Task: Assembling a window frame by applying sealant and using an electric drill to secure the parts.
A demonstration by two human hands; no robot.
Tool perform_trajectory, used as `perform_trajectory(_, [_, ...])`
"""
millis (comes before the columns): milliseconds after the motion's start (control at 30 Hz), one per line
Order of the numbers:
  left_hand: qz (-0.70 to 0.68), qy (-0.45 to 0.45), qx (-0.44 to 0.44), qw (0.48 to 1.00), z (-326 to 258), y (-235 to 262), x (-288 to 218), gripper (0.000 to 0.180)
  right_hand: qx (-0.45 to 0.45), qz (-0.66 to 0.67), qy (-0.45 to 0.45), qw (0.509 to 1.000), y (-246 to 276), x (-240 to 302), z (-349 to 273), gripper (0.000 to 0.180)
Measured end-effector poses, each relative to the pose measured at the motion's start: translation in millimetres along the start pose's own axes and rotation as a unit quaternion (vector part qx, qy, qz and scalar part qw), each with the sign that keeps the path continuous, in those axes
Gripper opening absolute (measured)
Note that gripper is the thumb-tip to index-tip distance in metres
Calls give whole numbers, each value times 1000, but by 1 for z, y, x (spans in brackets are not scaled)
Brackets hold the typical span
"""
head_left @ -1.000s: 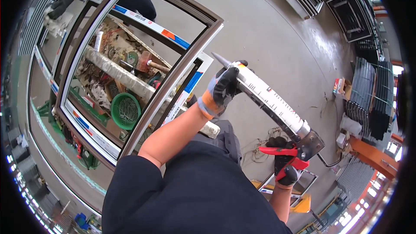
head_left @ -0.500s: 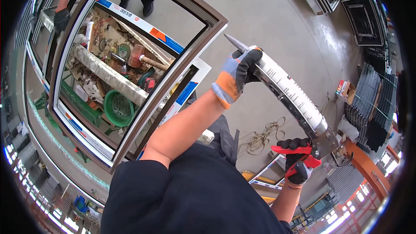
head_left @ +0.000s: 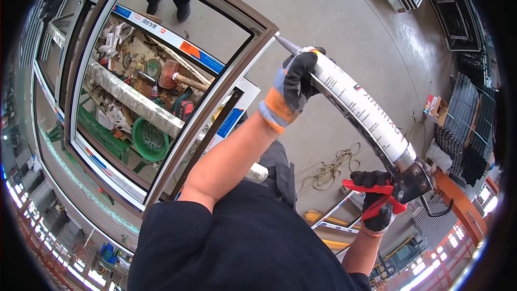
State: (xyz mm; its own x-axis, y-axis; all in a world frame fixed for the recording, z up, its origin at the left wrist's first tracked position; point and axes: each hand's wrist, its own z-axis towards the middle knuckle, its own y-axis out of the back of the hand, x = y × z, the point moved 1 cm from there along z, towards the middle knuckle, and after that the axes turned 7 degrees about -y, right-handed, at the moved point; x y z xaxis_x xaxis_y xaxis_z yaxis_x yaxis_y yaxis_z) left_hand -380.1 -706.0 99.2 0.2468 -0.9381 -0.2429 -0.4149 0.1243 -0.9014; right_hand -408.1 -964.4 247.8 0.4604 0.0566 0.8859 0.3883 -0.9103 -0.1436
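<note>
Caulking gun (head_left: 361,105) slants from one o'clock to four o'clock; left hand (head_left: 293,83) wraps its front end, right hand (head_left: 376,200) curls around its handle. If the left grip slips, the nozzle (head_left: 289,46) could scrape the brown frame (head_left: 237,70) at ten o'clock. Since half a second ago, the tip has risen to the frame's corner, apparently meeting it.

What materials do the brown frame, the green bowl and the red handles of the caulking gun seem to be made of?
The brown frame looks like coated metal, perhaps aluminium: crisp edges, satin sheen. The green bowl seems smooth plastic, by its even colour and soft shine. The red handles could be painted metal or plastic; their uniform colour leaves this open.
</note>
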Motion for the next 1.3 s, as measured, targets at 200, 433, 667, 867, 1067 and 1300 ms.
perform_trajectory(200, [11,-14,-9,1000,6,-4,-6,39,17,-45,23,999,-4,10,9,56])
perform_trajectory(433, [-17,-8,-7,1000,13,0,-7,38,7,-34,33,999,-14,23,18,54])
perform_trajectory(667, [-20,-13,10,1000,11,-6,-13,38,24,-58,42,997,-21,40,22,53])
perform_trajectory(867, [-30,-7,15,999,13,-5,-14,38,16,-47,63,997,-21,41,22,59])
perform_trajectory(1067, [-52,3,17,999,13,-4,-15,37,-30,-106,51,993,-30,49,18,50])
perform_trajectory(1300, [-63,-6,17,998,15,-2,-13,36,10,-53,65,996,-28,47,16,61])
